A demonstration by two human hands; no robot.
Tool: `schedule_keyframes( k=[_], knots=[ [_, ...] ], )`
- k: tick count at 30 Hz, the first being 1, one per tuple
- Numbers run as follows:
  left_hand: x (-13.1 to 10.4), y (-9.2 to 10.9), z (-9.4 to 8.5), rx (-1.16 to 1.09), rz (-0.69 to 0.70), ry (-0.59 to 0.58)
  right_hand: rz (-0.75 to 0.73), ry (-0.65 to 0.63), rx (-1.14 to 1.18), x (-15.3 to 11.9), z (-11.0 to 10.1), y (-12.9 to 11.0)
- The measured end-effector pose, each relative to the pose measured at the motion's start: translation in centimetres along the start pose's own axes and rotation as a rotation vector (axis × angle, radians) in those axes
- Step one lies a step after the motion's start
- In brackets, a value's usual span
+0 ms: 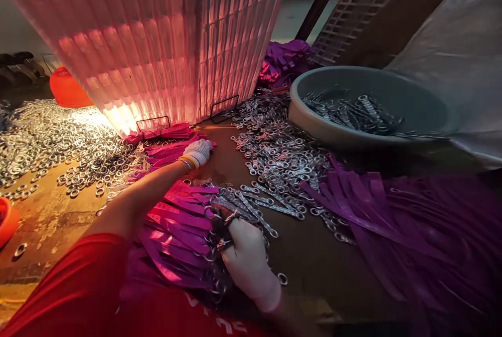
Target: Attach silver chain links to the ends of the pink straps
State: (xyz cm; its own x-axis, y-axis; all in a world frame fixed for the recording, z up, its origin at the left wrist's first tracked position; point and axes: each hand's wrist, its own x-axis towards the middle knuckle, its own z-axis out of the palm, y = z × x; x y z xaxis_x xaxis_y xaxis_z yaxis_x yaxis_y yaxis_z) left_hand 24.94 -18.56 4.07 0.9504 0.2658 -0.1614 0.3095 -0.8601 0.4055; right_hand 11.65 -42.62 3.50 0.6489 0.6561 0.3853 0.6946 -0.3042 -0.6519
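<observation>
My left hand [198, 153], in a white knitted glove, reaches forward with its fingers closed at the end of a pink-lit strap [168, 153], whose tip shows just past the fingers. Nearer my body, my right hand [247, 258] is closed, with dark cloth wraps [225, 230] tied around its fingers. It is beside the ringed ends of a pile of purple straps [172, 237]; what its fingers hold is hidden. Several flat metal links with ringed ends [254, 204] lie just beyond my right hand.
Loose metal rings [86, 159] cover the left side of the table [47, 227]. A heap of metal links [278, 149] lies near a grey basin [333, 128] containing more links. More purple straps [423, 232] lie at right. A ribbed plastic panel [157, 44] stands ahead; orange containers [68, 89] are left.
</observation>
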Motion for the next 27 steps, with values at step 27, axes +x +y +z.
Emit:
schedule_keyframes(
  k=[27],
  knots=[
    [-22.5, -0.8, -1.0, -0.498, 0.276, -0.019, -0.134, -0.257, -0.593, 3.7, -0.6, -4.0]
  ],
)
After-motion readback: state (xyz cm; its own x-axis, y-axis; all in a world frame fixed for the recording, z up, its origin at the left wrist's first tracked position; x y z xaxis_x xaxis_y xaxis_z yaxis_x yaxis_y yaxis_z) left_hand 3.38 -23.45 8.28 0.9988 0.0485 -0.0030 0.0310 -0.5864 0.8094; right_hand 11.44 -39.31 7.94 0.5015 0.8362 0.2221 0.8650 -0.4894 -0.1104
